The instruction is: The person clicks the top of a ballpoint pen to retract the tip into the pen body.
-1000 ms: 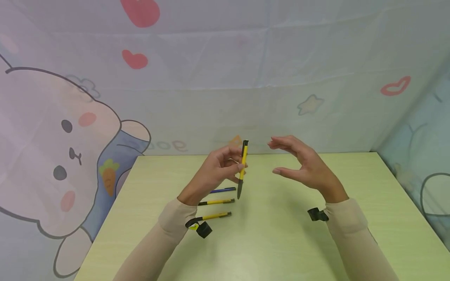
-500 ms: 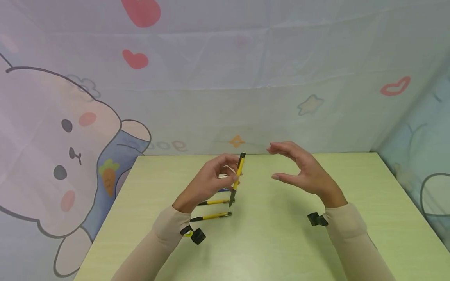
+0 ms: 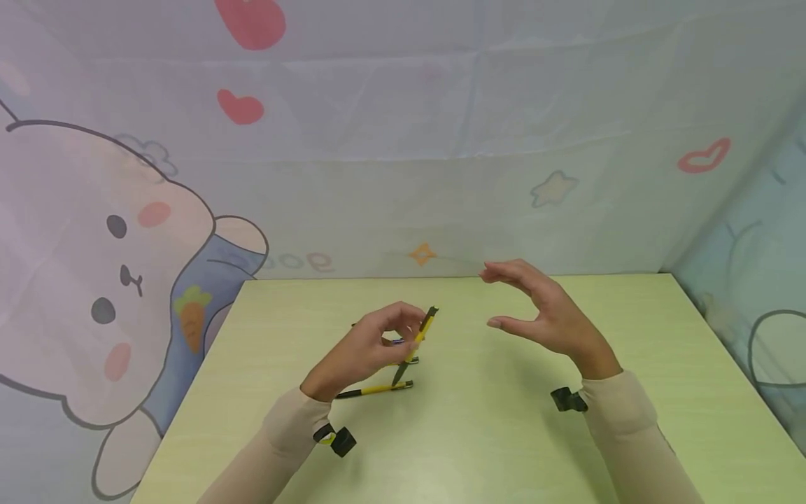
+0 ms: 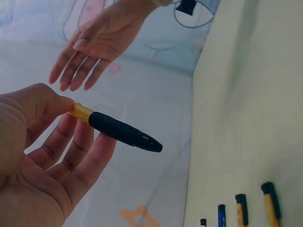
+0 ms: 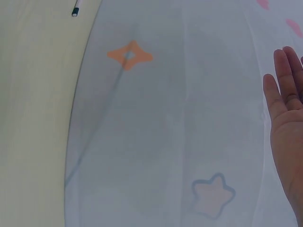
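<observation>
My left hand (image 3: pixel 368 346) pinches a yellow and black pen (image 3: pixel 426 326) between thumb and fingers, above the left-middle of the table. The pen leans, its black lower end toward me. In the left wrist view the pen's black grip (image 4: pixel 125 132) juts out past the fingertips. Under and beside this hand lie a yellow and black pen (image 3: pixel 380 388), another yellow pen (image 4: pixel 242 210) and a blue pen (image 4: pixel 221 215), partly covered in the head view. Off to the right, my right hand (image 3: pixel 550 318) hovers with thumb and fingers spread apart, holding nothing.
The pale table (image 3: pixel 491 434) meets a printed cloth backdrop (image 3: pixel 390 203) at its far edge. Farther along the row lies a white pen with a dark end (image 5: pixel 76 9). Each wrist carries a small black camera block (image 3: pixel 343 442).
My left hand has come down and toward me, lowering the pen closer to the pens on the table and tilting it more. My right hand has sunk slightly, still spread.
</observation>
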Tool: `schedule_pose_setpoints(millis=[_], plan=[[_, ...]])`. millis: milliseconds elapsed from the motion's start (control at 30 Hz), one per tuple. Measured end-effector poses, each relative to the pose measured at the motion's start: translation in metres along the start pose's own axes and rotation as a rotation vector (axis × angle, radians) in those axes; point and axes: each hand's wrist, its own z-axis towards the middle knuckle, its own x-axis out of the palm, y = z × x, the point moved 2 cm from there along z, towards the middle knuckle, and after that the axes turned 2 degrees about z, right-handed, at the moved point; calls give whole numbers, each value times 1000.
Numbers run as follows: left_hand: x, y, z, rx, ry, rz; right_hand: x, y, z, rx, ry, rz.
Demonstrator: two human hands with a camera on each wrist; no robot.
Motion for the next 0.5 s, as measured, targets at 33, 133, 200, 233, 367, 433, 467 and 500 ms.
schedule_pose_setpoints(millis=[33, 133, 200, 233, 367, 433, 467, 500], plan=[[1, 2, -2, -2, 4, 11, 0, 0, 0, -2, 0, 1], [3, 9, -7, 12, 15, 60, 0, -2, -1, -1, -2, 10], [5, 12, -11, 22, 24, 90, 0, -4, -2, 2, 0, 17], [5, 14, -12, 27, 29, 103, 0, -4, -2, 4, 1, 22], [8, 20, -20, 4, 56, 131, 0, -5, -3, 2, 6, 24], [9, 23, -24, -15, 66, 146, -1, -4, -2, 0, 6, 18], [9, 24, -26, -21, 71, 154, -1, -4, -2, -1, 5, 15], [9, 25, -27, -24, 78, 163, -1, -3, -2, -1, 4, 14]])
